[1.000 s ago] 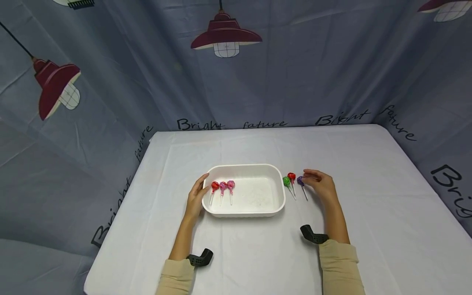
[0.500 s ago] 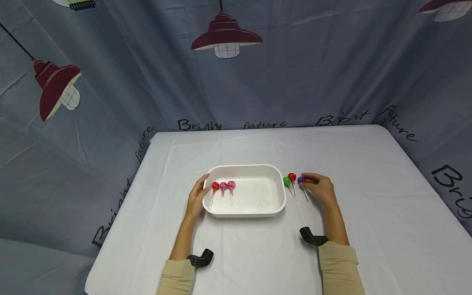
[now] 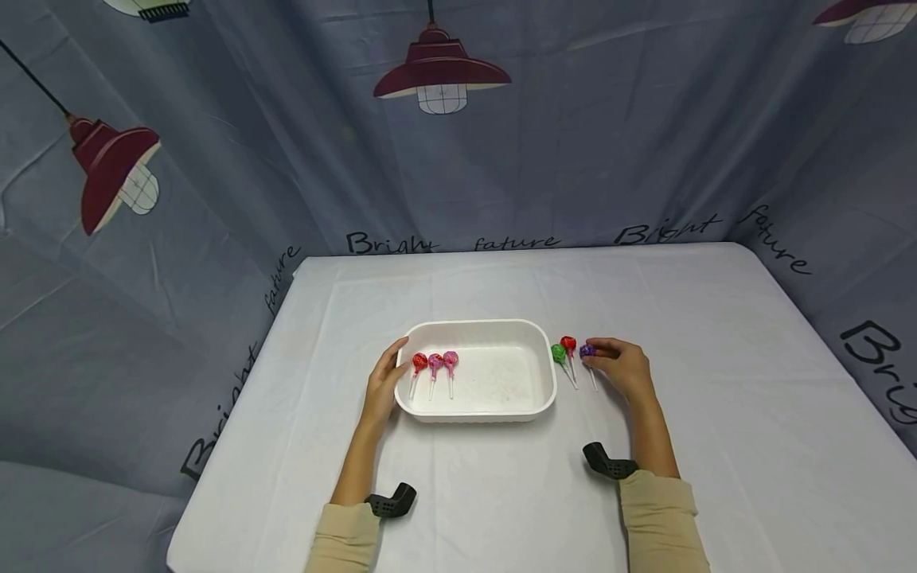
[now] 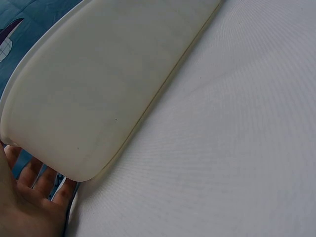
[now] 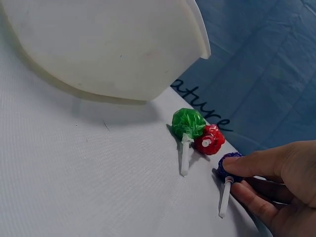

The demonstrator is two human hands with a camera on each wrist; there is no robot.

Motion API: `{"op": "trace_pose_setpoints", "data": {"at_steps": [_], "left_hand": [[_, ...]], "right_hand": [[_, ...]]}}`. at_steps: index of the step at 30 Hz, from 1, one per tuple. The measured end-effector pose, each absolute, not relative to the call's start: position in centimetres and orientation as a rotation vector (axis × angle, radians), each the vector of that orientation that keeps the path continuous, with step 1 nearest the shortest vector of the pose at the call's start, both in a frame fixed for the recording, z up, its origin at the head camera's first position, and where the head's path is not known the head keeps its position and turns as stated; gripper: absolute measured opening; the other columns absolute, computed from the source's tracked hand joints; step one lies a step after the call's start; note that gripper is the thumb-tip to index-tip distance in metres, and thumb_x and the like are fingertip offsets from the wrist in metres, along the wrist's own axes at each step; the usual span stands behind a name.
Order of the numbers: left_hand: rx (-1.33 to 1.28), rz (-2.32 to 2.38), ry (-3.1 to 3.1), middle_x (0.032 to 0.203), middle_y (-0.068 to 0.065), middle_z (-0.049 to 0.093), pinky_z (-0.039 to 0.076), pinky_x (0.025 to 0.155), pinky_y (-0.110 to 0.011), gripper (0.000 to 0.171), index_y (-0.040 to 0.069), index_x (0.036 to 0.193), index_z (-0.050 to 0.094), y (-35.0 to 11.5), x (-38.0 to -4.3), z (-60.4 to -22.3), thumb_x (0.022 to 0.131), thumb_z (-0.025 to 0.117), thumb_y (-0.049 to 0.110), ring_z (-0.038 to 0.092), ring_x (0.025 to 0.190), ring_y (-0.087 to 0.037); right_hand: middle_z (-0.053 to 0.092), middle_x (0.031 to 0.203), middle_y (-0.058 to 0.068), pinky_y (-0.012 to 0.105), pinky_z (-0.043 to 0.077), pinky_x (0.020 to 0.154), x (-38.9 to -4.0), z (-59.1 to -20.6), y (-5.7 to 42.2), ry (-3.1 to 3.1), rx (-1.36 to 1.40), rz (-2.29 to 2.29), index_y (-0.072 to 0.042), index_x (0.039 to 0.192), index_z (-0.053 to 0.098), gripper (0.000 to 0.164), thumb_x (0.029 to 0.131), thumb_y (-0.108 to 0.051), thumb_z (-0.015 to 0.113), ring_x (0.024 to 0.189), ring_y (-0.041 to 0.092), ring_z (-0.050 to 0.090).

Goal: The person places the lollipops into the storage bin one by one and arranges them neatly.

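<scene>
My left hand (image 3: 382, 386) grips the left end of a white tray (image 3: 473, 417), thumb at the rim and fingers along the outside, as the left wrist view also shows. Inside the tray's left part, a red lollipop (image 3: 419, 361) and two pink lollipops (image 3: 450, 359) lie in a row, sticks toward me. Right of the tray, my right hand (image 3: 622, 368) pinches the head of a purple lollipop (image 5: 228, 168) between thumb and fingers. Its white stick points down toward me. Just left of it, a green lollipop (image 5: 188, 123) and a red lollipop (image 5: 210, 139) lie close together.
A white cloth covers the table (image 3: 501, 493). Grey-blue curtains (image 3: 573, 143) printed with lamps and lettering hang behind and along the sides. Both wrists wear black camera mounts (image 3: 609, 461), below which tan sleeves (image 3: 659, 509) show.
My right hand has come slightly down and its fingers have closed on the purple lollipop's head, its stick now more upright in the view. The left hand and tray stay put.
</scene>
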State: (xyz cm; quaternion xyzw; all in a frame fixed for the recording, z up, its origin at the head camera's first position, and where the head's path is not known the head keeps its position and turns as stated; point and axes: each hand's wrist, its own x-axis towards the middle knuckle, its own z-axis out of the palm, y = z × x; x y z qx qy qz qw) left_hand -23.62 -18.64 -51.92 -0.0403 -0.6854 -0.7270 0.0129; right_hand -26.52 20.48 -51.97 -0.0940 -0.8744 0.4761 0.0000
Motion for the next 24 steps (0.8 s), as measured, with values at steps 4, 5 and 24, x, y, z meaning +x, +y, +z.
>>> {"op": "trace_pose_setpoints", "data": {"at_steps": [4, 5, 24], "left_hand": [[-0.123, -2.267, -2.153, 0.146, -0.006, 0.031, 0.021, 0.109, -0.036, 0.042, 0.010, 0.139, 0.041, -18.6, -23.3, -51.3, 0.097, 0.045, 0.007, 0.025, 0.135, -0.022], [-0.106, -2.276, -2.154, 0.146, -0.004, 0.031, 0.021, 0.110, -0.034, 0.042, 0.012, 0.138, 0.042, -18.6, -23.3, -51.3, 0.097, 0.045, 0.007, 0.025, 0.135, -0.018], [-0.100, -2.211, -2.154, 0.144, 0.002, 0.035, 0.021, 0.109, -0.034, 0.041, 0.025, 0.134, 0.047, -18.9, -24.0, -53.5, 0.095, 0.049, 0.016, 0.028, 0.133, -0.014]], "right_hand": [[0.062, 0.109, 0.021, 0.046, 0.042, 0.091, -26.4, -51.9, 20.4, -2.735, -0.320, 1.489, 0.000, 0.118, 0.061, 0.037, 0.083, -0.013, 0.068, 0.102, 0.032, 0.056], [0.062, 0.109, 0.021, 0.046, 0.042, 0.091, -26.3, -51.9, 20.3, -2.729, -0.329, 1.487, 0.000, 0.117, 0.061, 0.037, 0.084, -0.013, 0.068, 0.102, 0.032, 0.056], [0.063, 0.108, 0.018, 0.046, 0.039, 0.093, -25.5, -50.9, 20.5, -2.651, -0.369, 1.523, -0.005, 0.116, 0.063, 0.040, 0.080, -0.019, 0.072, 0.102, 0.031, 0.057]]}}
